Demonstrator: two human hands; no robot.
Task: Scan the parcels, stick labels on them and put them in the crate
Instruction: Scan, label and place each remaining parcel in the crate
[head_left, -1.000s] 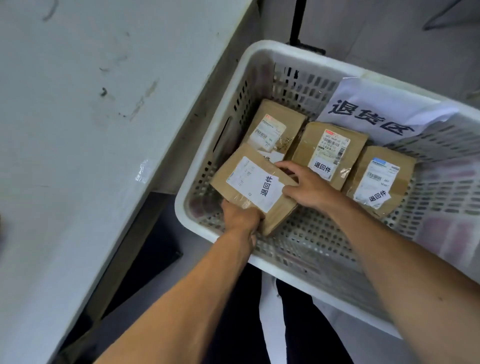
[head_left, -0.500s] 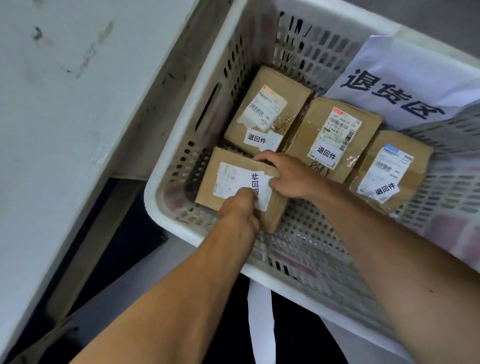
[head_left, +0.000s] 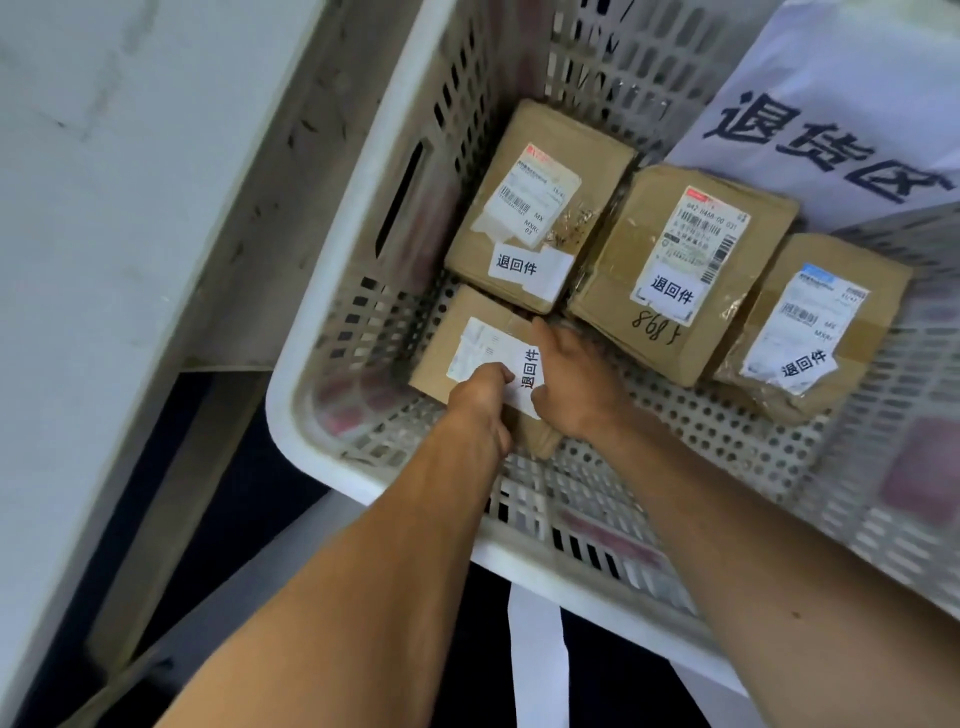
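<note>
Both hands set a labelled cardboard parcel (head_left: 467, 353) into the white crate's (head_left: 332, 312) left near corner, beside three others: left hand (head_left: 480, 397) curls over its near edge, right hand (head_left: 571, 384) clasps its right side, probably seating it flat.

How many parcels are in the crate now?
4. One at the back left, one in the middle, one on the right, one under both hands at the front left. None seems hidden.
</note>
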